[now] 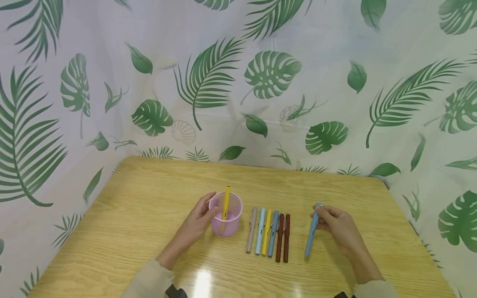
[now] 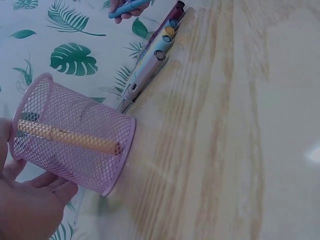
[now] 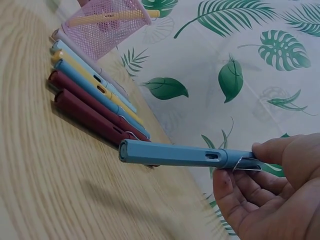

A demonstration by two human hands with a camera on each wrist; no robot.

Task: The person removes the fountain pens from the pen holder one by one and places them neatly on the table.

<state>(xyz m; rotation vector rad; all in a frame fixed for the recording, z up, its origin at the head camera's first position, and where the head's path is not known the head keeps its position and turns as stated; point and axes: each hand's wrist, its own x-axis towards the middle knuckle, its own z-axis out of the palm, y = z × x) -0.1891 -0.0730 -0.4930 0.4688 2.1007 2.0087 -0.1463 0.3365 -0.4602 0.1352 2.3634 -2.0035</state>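
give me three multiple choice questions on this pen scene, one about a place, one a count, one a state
1. Where is the yellow pen?
A. in the pink mesh cup
B. in the pen row
C. in a hand

2. How many pens lie in the row of pens on the table?
A. four
B. six
C. eight

3. What is the right hand doing?
A. lying flat
B. pinching a blue pen
C. gripping the cup

Answers: 1 A, it stands inside the mesh; 2 B, six lie side by side; 3 B, fingers pinch the clip end. The left hand holds the cup.
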